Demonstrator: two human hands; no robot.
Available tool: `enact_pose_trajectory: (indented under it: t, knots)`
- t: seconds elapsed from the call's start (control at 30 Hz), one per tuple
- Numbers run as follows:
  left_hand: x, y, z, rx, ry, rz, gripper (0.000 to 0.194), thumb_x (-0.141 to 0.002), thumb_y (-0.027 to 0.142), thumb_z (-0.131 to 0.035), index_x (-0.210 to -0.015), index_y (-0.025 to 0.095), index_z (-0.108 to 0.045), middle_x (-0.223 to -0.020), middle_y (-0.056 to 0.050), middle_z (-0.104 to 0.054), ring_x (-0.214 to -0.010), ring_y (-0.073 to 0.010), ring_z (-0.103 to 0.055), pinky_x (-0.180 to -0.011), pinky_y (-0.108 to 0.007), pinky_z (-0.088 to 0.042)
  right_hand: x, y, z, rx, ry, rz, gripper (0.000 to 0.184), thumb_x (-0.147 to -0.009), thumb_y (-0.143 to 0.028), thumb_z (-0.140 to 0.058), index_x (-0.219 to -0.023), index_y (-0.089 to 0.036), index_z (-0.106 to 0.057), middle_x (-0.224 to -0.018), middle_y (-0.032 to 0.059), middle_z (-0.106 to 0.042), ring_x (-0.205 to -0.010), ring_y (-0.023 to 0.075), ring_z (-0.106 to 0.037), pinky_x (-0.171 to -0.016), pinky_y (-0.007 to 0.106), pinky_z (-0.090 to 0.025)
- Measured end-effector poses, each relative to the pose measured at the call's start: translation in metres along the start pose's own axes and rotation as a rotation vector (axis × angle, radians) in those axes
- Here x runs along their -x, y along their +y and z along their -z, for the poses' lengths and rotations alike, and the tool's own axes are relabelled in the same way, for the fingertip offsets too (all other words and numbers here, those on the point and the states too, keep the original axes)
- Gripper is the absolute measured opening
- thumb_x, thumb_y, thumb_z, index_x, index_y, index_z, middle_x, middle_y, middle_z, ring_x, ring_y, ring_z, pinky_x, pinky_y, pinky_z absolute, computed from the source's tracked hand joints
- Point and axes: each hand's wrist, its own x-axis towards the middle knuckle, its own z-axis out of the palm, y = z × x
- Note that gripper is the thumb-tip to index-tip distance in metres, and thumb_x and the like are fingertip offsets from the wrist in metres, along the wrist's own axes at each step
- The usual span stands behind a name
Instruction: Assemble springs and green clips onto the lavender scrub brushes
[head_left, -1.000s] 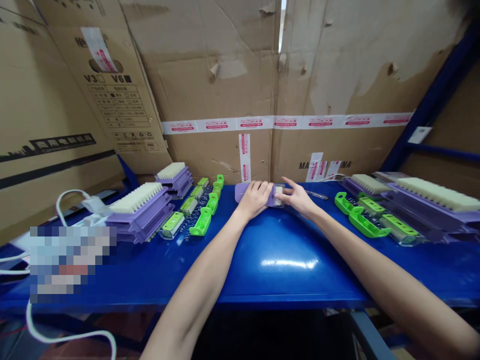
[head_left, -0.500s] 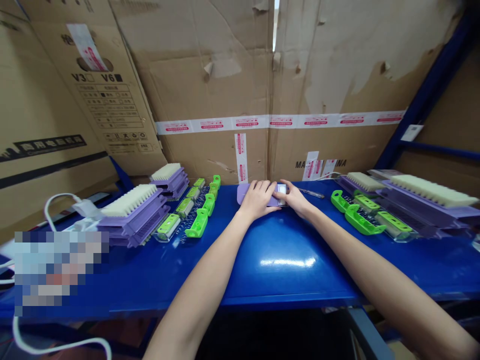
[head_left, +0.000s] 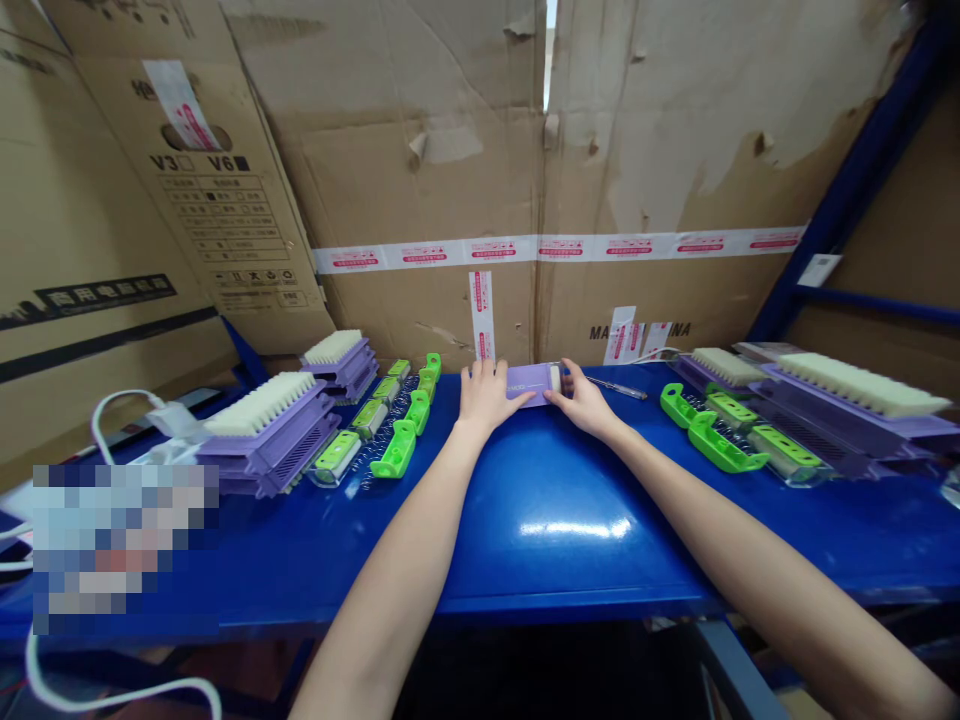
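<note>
A small purple plastic housing lies at the far middle of the blue table, close to the cardboard wall. My left hand grips its left end with curled fingers. My right hand holds its right end, where a pale insert shows. Both hands press in on the part from either side.
Purple brush blocks with cream bristles and green clips with springs lie in rows at the left. More purple blocks and green parts lie at the right. A screwdriver rests behind my right hand. White cables trail at far left.
My left hand slid from on top of the purple housing to its left end, uncovering its top face. The right hand stayed at the right end.
</note>
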Motion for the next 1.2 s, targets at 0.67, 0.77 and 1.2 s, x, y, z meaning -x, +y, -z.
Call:
enact_pose_trajectory:
  t: [0.67,0.77,1.2]
  knots:
    - [-0.002,-0.002,0.0,0.046,-0.045,-0.094,0.066,-0.075,0.053,-0.067,-0.124,0.014,-0.049,-0.115,-0.014,-0.054,-0.107,-0.0293,-0.049,-0.087,-0.039,-0.042,0.001,-0.005,0.005,0.156,0.034,0.07,0.098,-0.064,-0.028,-0.076,-0.146,-0.014,-0.024,-0.115,0.0142,-0.06,-0.109,0.0273,-0.057,-0.095,0.042,-0.043]
    - [-0.002,-0.001,0.002,0.031,-0.045,-0.089,0.065,-0.074,0.052,-0.069,-0.123,0.014,-0.049,-0.114,-0.014,-0.053,-0.105,-0.0294,-0.048,-0.086,-0.039,-0.042,0.001,-0.004,0.004,0.212,0.056,0.112,0.098,-0.065,-0.027,-0.076,-0.147,-0.019,-0.024,-0.124,0.0147,-0.055,-0.116,0.0292,-0.053,-0.097,0.044,-0.042]
    - [0.0,0.002,0.007,0.045,-0.023,-0.195,0.068,-0.073,0.055,-0.066,-0.124,0.014,-0.048,-0.123,-0.016,-0.049,-0.115,-0.0316,-0.044,-0.101,-0.045,-0.03,0.009,-0.012,0.002,0.408,-0.013,0.316,0.087,-0.078,-0.057,-0.058,-0.148,-0.019,-0.021,-0.13,0.0185,-0.047,-0.122,0.035,-0.044,-0.098,0.052,-0.039]
